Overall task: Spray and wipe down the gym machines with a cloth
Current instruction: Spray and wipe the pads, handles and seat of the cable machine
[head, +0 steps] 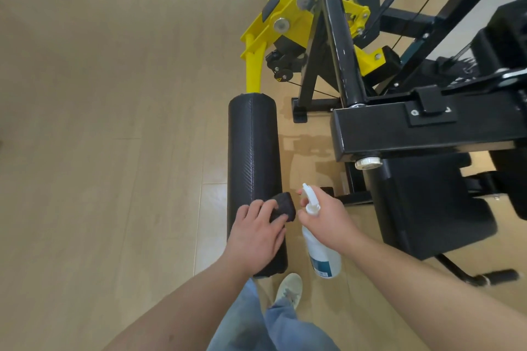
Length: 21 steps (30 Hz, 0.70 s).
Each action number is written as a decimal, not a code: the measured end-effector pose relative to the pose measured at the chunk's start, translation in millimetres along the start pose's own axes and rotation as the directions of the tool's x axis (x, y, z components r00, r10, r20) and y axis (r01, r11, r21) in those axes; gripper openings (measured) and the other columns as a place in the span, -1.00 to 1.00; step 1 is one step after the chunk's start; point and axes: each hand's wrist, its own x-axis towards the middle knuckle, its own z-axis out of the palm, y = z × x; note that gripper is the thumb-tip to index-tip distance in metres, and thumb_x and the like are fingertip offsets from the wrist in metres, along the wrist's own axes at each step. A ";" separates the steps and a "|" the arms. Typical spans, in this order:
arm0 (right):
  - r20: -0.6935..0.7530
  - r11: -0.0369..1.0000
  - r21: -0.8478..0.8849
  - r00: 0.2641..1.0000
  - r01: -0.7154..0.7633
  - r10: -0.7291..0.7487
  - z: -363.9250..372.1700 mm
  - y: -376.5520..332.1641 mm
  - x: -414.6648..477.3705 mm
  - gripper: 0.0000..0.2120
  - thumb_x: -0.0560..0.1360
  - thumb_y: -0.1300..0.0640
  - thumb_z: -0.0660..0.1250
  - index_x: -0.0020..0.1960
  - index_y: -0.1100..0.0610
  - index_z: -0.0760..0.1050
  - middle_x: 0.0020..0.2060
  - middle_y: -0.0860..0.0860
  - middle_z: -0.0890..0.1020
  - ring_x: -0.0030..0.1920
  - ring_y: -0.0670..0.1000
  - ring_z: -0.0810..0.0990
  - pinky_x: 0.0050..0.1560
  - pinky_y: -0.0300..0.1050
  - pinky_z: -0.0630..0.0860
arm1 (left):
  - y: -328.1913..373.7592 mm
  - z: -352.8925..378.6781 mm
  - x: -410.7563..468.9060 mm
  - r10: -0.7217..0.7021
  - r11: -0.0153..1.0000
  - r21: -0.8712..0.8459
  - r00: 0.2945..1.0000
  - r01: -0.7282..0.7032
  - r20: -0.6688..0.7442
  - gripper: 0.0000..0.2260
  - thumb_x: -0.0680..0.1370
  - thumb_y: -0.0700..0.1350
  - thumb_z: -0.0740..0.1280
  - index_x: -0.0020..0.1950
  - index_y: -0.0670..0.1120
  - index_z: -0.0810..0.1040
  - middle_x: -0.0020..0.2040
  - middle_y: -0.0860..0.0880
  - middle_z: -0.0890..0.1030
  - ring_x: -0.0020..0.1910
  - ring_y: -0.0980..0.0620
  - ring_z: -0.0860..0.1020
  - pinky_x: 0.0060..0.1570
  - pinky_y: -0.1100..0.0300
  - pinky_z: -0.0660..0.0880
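A long black padded roller (252, 151) of the gym machine runs down the middle of the view, fixed to a yellow arm (253, 65). My left hand (256, 234) presses a folded dark cloth (283, 206) onto the roller's near part, fingers wrapped over the cloth. My right hand (328, 216) grips the neck of a white spray bottle (320, 253) just right of the roller. Its white nozzle points up and to the left, and its blue-labelled body hangs below my hand.
The black machine frame (399, 131) and a black seat pad (427, 208) stand to the right, close to my right arm. Pale wooden floor (99, 122) spreads to the left. My shoe (289, 289) and jeans are below the roller's end.
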 end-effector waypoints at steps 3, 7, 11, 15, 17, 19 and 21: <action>0.002 0.999 -0.021 1.000 -0.025 0.025 4.2 7.9 10.8 -0.74 0.57 0.09 0.35 0.14 -0.24 0.42 -0.11 -0.12 0.59 -0.10 -0.05 0.61 -0.03 -0.04 0.62 | -15.3 1.4 22.9 -0.019 1.000 0.010 0.997 0.020 -0.077 -0.71 0.61 0.06 0.31 0.30 0.04 0.58 0.04 -0.04 0.47 -0.04 -0.08 0.43 -0.15 0.03 0.35; 0.005 0.999 -0.024 0.999 -0.038 0.038 5.7 10.9 29.7 -0.73 0.58 0.05 0.36 0.19 -0.24 0.40 -0.11 -0.14 0.58 -0.10 -0.05 0.61 -0.03 -0.03 0.66 | -38.4 3.0 59.3 -0.113 0.994 -0.004 0.985 0.114 -0.129 -0.63 0.59 0.01 0.34 0.38 -0.04 0.55 -0.01 -0.10 0.45 -0.12 -0.12 0.40 -0.18 0.02 0.35; 0.001 0.997 0.027 0.998 -0.068 0.068 4.4 7.2 54.0 -0.72 0.59 0.06 0.34 0.23 -0.21 0.43 -0.09 -0.11 0.60 -0.09 -0.04 0.61 -0.04 -0.04 0.62 | -60.8 -1.7 95.7 -0.155 0.988 -0.037 0.979 0.152 -0.132 -0.58 0.51 -0.04 0.44 0.37 -0.05 0.57 -0.05 -0.14 0.45 -0.15 -0.17 0.41 -0.20 0.01 0.38; -0.012 0.992 0.075 0.995 -0.098 0.099 4.8 0.6 78.2 -0.69 0.59 0.05 0.33 0.29 -0.20 0.43 -0.04 -0.15 0.58 -0.05 -0.05 0.61 -0.02 -0.06 0.61 | -92.5 -12.3 146.9 -0.281 0.959 -0.069 0.951 0.275 -0.125 -0.62 0.59 0.02 0.36 0.41 0.00 0.54 0.01 -0.15 0.44 -0.08 -0.16 0.42 -0.14 0.00 0.40; -0.023 0.990 0.090 0.993 -0.110 0.113 5.7 -1.5 90.1 -0.76 0.58 0.05 0.33 0.21 -0.19 0.44 -0.06 -0.11 0.59 -0.06 -0.01 0.62 0.02 0.02 0.62 | -110.5 -22.0 177.0 -0.350 0.935 -0.092 0.934 0.343 -0.074 -0.60 0.65 0.12 0.24 0.48 0.07 0.48 0.08 -0.13 0.41 0.02 -0.14 0.42 -0.03 -0.01 0.40; -0.035 0.988 0.092 0.991 -0.126 0.130 7.3 -3.7 100.6 -0.79 0.58 0.03 0.32 0.18 -0.18 0.43 -0.07 -0.10 0.59 -0.06 0.01 0.62 0.02 0.04 0.63 | -127.4 -30.7 204.9 -0.399 0.915 -0.077 0.917 0.397 -0.007 -0.50 0.63 0.28 0.17 0.54 0.16 0.37 0.17 -0.11 0.39 0.14 -0.13 0.40 0.10 -0.02 0.37; -0.048 0.987 0.093 0.989 -0.133 0.138 9.8 -6.1 109.5 -0.75 0.59 0.03 0.34 0.21 -0.21 0.41 -0.05 -0.14 0.58 -0.05 -0.01 0.61 0.04 0.00 0.64 | -141.1 -36.4 225.4 -0.414 0.909 -0.035 0.910 0.414 0.024 -0.37 0.55 0.45 0.14 0.56 0.23 0.29 0.22 -0.11 0.37 0.21 -0.12 0.37 0.16 -0.03 0.35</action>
